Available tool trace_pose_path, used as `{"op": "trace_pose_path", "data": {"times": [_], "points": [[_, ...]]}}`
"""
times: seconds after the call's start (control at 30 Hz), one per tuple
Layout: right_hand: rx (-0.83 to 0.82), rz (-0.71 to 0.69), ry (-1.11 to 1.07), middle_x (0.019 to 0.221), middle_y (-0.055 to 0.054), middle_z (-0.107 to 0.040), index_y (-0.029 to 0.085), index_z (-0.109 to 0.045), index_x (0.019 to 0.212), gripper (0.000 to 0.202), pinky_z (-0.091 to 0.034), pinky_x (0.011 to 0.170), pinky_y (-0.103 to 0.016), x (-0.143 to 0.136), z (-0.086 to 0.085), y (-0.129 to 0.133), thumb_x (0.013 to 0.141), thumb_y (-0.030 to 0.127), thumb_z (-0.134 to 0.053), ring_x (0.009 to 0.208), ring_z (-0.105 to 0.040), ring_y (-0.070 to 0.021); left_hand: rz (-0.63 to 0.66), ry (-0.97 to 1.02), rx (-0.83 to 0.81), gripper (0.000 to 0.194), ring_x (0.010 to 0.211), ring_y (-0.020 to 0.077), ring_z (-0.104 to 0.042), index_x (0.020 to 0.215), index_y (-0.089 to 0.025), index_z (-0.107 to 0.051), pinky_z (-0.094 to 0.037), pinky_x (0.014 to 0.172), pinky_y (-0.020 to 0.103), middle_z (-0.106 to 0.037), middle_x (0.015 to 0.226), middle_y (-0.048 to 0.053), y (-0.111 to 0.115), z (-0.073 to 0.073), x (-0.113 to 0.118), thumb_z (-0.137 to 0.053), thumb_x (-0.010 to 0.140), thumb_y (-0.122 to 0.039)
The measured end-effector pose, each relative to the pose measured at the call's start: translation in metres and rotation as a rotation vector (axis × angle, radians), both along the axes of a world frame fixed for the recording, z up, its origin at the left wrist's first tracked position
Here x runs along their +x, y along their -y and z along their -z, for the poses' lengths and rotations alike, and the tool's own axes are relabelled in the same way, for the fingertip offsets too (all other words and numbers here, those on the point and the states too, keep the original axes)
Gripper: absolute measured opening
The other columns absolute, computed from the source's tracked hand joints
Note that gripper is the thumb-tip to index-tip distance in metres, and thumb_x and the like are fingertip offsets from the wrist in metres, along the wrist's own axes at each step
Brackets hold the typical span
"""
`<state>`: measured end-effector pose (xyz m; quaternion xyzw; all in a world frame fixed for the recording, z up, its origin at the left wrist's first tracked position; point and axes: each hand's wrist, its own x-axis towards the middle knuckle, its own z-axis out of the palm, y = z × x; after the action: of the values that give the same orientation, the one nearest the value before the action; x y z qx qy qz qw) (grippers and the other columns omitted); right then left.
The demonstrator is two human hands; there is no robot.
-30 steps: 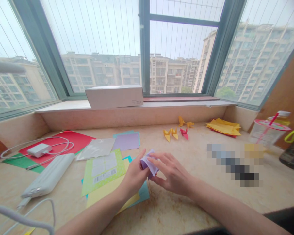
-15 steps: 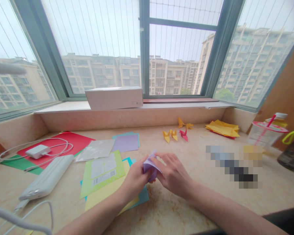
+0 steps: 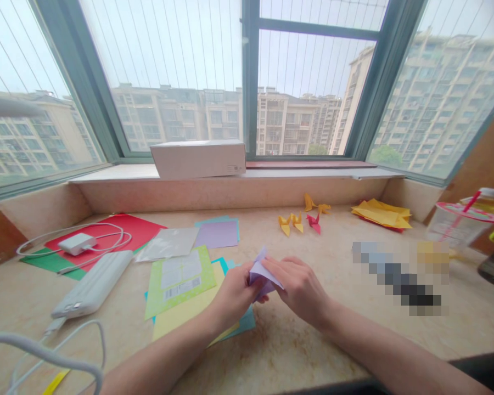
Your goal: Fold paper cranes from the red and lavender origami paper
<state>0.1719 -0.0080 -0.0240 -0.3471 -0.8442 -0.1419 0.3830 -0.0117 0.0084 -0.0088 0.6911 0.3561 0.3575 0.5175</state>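
Observation:
A partly folded sheet of purple origami paper (image 3: pixel 267 277) is held up above the counter between both hands. My left hand (image 3: pixel 239 285) grips its left side, thumb and fingers closed on it. On the right side, my right hand (image 3: pixel 298 280) pinches the paper, its fingers lying over the top flap. Some fingertips are hidden behind the paper. Under and left of my left hand lie yellow paper sheets (image 3: pixel 181 318) and a green patterned packet (image 3: pixel 206 269). Beyond the hands stand several small folded paper birds, among them a red one (image 3: pixel 313 223) and a yellow one (image 3: pixel 285 225).
A white power bank (image 3: pixel 93 285) with cables, a charger (image 3: pixel 77 243) and red paper (image 3: pixel 135 227) lie at left. Purple sheets (image 3: pixel 218 233) lie further back. At right are a yellow paper stack (image 3: pixel 382 214), a lidded cup (image 3: pixel 453 225) and a blurred-out patch. A white box (image 3: pixel 197 159) rests on the sill.
The view has shifted a little, so the scene sits slightly further right. My right fingers have moved over the purple paper's top flap. Both hands still hold it.

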Motion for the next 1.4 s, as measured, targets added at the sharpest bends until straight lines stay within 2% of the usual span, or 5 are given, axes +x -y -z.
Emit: {"op": "trace_pose_path", "data": {"times": [0.3, 0.5, 0.87, 1.2, 1.4], "points": [[-0.086, 0.02, -0.209, 0.104, -0.009, -0.077, 0.021, -0.063, 0.117, 0.026, -0.055, 0.08, -0.038, 0.002, -0.001, -0.002, 0.093, 0.016, -0.056, 0.088, -0.074, -0.0232, -0.021, 0.048, -0.011, 0.033, 0.055, 0.0162, -0.067, 0.096, -0.013, -0.064, -0.052, 0.052, 0.025, -0.069, 0.069, 0.005, 0.0, -0.001, 0.0, -0.064, 0.088, -0.044], [-0.13, 0.046, -0.236, 0.097, -0.008, -0.078, 0.021, -0.064, 0.114, 0.022, -0.053, 0.078, -0.039, 0.004, -0.002, -0.003, 0.094, 0.03, -0.06, 0.081, -0.073, -0.024, 0.011, 0.006, 0.02, 0.032, 0.054, 0.0147, -0.065, 0.109, -0.013, -0.066, -0.05, 0.052, 0.023, -0.068, 0.07, 0.004, 0.002, 0.0, 0.0, -0.062, 0.09, -0.039], [-0.062, 0.047, -0.288, 0.088, -0.007, -0.079, 0.021, -0.067, 0.113, 0.025, -0.053, 0.07, -0.036, 0.001, -0.001, 0.003, 0.091, 0.015, -0.055, 0.067, -0.071, -0.0207, 0.019, 0.015, 0.004, 0.028, 0.054, 0.0152, -0.066, 0.11, -0.014, -0.067, -0.053, 0.052, 0.024, -0.07, 0.075, 0.005, 0.004, -0.003, 0.001, -0.065, 0.087, -0.031], [-0.118, -0.026, -0.261, 0.116, -0.012, -0.068, 0.021, -0.064, 0.111, 0.024, -0.052, 0.09, -0.044, 0.001, -0.006, 0.002, 0.088, 0.017, -0.063, 0.107, -0.065, -0.0266, -0.02, 0.184, -0.153, 0.046, 0.062, 0.0169, -0.068, 0.121, -0.013, -0.058, -0.054, 0.056, 0.026, -0.071, 0.079, 0.007, 0.003, -0.008, 0.003, -0.07, 0.082, -0.034], [-0.138, -0.056, -0.216, 0.125, -0.012, -0.06, 0.024, -0.066, 0.121, 0.032, -0.053, 0.09, -0.047, 0.004, -0.003, 0.003, 0.091, 0.018, -0.059, 0.1, -0.064, -0.0249, -0.003, 0.231, -0.081, 0.039, 0.064, 0.0141, -0.063, 0.12, -0.013, -0.059, -0.049, 0.057, 0.023, -0.069, 0.084, 0.006, 0.005, -0.011, 0.004, -0.066, 0.086, -0.03]]}}
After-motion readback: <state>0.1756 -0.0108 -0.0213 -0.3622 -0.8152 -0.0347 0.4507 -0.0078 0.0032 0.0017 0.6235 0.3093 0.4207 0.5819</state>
